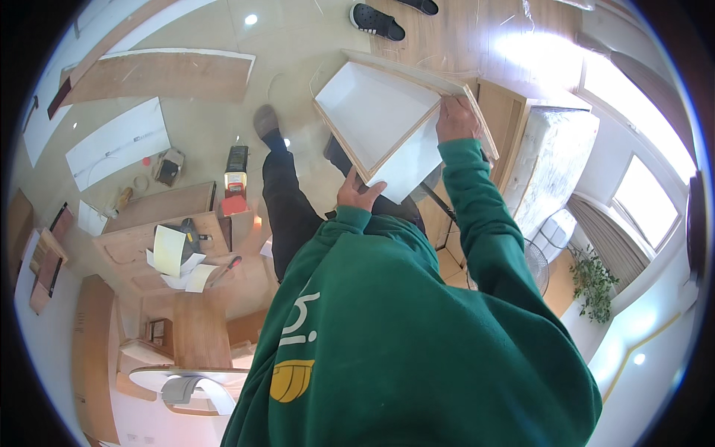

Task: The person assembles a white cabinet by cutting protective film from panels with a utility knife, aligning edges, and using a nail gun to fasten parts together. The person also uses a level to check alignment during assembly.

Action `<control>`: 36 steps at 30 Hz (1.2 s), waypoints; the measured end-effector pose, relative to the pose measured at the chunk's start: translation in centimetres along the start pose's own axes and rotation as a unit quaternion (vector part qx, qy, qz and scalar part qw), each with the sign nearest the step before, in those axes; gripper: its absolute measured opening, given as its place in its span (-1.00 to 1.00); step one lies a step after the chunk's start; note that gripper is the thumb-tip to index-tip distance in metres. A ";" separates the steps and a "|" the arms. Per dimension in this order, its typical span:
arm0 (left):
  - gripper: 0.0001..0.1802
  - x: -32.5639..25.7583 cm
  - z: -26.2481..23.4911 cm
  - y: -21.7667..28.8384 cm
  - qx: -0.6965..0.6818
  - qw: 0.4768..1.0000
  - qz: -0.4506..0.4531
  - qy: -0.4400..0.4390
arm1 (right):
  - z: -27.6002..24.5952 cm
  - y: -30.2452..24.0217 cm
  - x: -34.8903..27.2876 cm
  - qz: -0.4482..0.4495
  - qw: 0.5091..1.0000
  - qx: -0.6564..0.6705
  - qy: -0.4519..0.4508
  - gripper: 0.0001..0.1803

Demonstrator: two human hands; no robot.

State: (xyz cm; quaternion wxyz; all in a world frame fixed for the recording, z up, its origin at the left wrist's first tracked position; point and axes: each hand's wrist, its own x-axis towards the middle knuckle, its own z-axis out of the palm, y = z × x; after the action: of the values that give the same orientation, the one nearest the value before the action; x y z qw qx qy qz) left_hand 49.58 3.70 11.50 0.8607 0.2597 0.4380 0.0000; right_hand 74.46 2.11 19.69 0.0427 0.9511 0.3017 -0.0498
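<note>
While the left hand (363,195) grips its lower corner, the right hand (456,119) clasps the white box's (376,119) far edge.

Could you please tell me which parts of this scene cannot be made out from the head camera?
- Left hand: its fingers are hidden behind the white drawer box.
- Right hand: fingertips are hidden over the box's plywood edge.
- Drawer box: its underside faces away.
- Black shoe at the top: its wearer is cut off by the frame edge.
- Small tools on the floor: too small to identify.
</note>
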 end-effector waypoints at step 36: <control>-0.13 -4.9 -5.8 -4.4 0.152 0.980 0.040 0.118 | -5.4 -5.8 -14.9 -0.014 0.874 0.453 -0.176 -0.86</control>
State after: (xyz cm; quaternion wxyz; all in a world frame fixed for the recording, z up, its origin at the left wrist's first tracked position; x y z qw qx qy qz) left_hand 41.16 1.36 10.43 0.7527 0.4031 0.5206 -0.0020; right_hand 59.36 -1.00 26.55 -0.3407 0.8375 0.2471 -0.3485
